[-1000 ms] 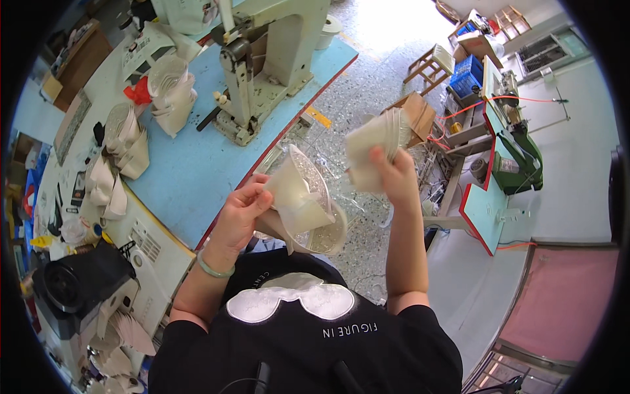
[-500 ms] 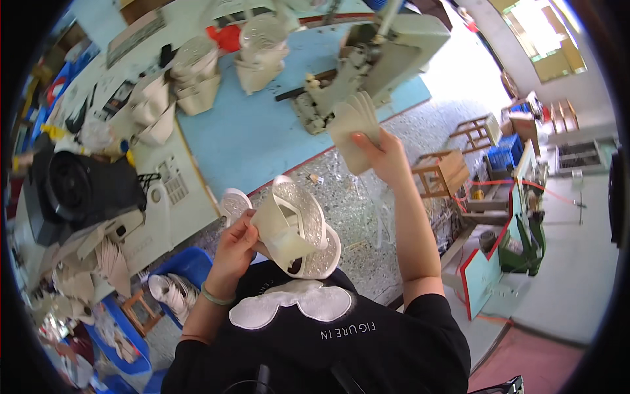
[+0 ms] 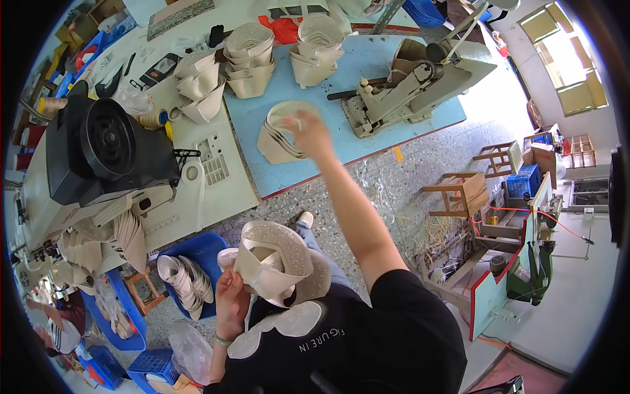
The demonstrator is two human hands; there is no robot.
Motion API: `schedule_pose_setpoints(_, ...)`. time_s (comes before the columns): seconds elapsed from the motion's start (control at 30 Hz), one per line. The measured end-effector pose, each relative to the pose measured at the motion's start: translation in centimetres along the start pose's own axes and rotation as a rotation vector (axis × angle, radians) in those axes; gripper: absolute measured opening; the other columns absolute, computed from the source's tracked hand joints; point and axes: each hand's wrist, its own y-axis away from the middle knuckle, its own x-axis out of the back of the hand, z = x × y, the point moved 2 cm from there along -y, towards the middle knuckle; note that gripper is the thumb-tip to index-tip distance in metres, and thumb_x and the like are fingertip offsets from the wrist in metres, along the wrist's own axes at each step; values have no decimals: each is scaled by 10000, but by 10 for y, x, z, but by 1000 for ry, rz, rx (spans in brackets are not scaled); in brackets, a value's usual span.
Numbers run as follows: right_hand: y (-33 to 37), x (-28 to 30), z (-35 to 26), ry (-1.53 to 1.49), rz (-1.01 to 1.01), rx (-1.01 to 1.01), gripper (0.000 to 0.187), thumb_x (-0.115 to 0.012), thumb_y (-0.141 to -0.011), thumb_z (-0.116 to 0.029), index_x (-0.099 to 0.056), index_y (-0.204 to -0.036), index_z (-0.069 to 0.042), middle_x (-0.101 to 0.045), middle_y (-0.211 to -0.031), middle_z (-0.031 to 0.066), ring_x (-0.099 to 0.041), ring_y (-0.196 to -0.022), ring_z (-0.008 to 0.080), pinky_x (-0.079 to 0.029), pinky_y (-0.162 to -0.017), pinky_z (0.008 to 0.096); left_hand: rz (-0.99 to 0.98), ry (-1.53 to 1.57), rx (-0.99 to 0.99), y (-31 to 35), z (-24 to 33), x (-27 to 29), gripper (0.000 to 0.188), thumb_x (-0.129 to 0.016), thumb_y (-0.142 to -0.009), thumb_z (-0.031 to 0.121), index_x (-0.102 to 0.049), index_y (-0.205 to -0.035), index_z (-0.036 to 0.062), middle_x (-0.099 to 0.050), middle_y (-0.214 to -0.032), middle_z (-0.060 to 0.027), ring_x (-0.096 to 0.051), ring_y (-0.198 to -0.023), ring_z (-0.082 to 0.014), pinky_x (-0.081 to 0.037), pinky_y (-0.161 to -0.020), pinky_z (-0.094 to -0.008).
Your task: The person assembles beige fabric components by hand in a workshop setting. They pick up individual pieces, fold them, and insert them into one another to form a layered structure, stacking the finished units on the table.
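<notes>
My left hand [image 3: 233, 292] is closed on a bundle of cream shoe uppers [image 3: 272, 266], curved into loops with speckled inner faces, close in front of my black shirt. Reaching over the blue table top is my right hand [image 3: 312, 134], smeared by motion. Under its fingers stands a nested stack of cream shoe uppers [image 3: 279, 141]. The blur leaves unclear whether the fingers grip the rim or only pass over it.
More nested stacks of uppers [image 3: 251, 62] stand farther back. A pale sewing machine [image 3: 407, 92] is at the right of the blue table top [image 3: 289, 180]. A black machine head [image 3: 108, 141] stands left. Below it, a blue basin [image 3: 211, 253] holds uppers; wooden stools [image 3: 464, 190] stand right.
My right hand has moved left from near the pale machine, where it held fanned cream pieces. A stack now stands under it on the blue top. The view has shifted.
</notes>
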Motion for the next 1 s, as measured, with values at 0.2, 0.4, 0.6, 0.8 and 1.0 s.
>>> schedule_pose_setpoints(0.2, 16, 20, 125, 522, -144, -239, 665, -781, -687, -454, -581, -1166, -37, -582, -1195, 147, -469, -1207, 335, -424, -959, 436, -7, 15, 34, -1, 11, 8, 286, -582, -936, 222, -579, -1117, 1, -601, -1174, -83, -546, -1103, -185, -384, -992, -347)
schedule_pose_setpoints(0.4, -9, 40, 89, -114, -224, -40, 253, -806, -713, -242, -725, -858, -50, -691, -714, 48, -629, -677, 154, -504, -680, 309, -43, -3, 17, 5, 13, 8, 334, -585, -934, 234, -570, -1166, -5, -608, -1162, -85, -550, -1103, -186, -386, -990, -343)
schedule_pose_setpoints(0.6, -20, 139, -24, -687, -116, 46, 238, -752, -796, -224, -730, -932, -29, -638, -683, 5, -490, -593, 46, -359, -519, 214, -47, 13, -22, -3, 16, 7, 238, -578, -933, 201, -580, -1081, 15, -626, -1103, -77, -579, -1037, -187, -424, -930, -339)
schedule_pose_setpoints(0.8, 46, 262, 26, 176, -161, -123, 352, -678, -865, -269, -673, -1078, 12, -652, -852, 48, -553, -721, 106, -434, -617, 244, -170, 38, -115, -15, 11, 4, 222, -548, -947, 170, -576, -1102, 14, -617, -1127, -90, -561, -1083, -194, -408, -963, -346)
schedule_pose_setpoints(1.0, 177, 264, -59, 469, 140, 77, 707, -790, -727, -296, -491, -1285, 19, -467, -1386, 170, -457, -1266, 300, -336, -1071, 422, -294, -122, -56, -31, 17, -50, 183, -558, -949, 141, -625, -1062, 14, -560, -1096, -25, -535, -1055, -139, -416, -930, -293)
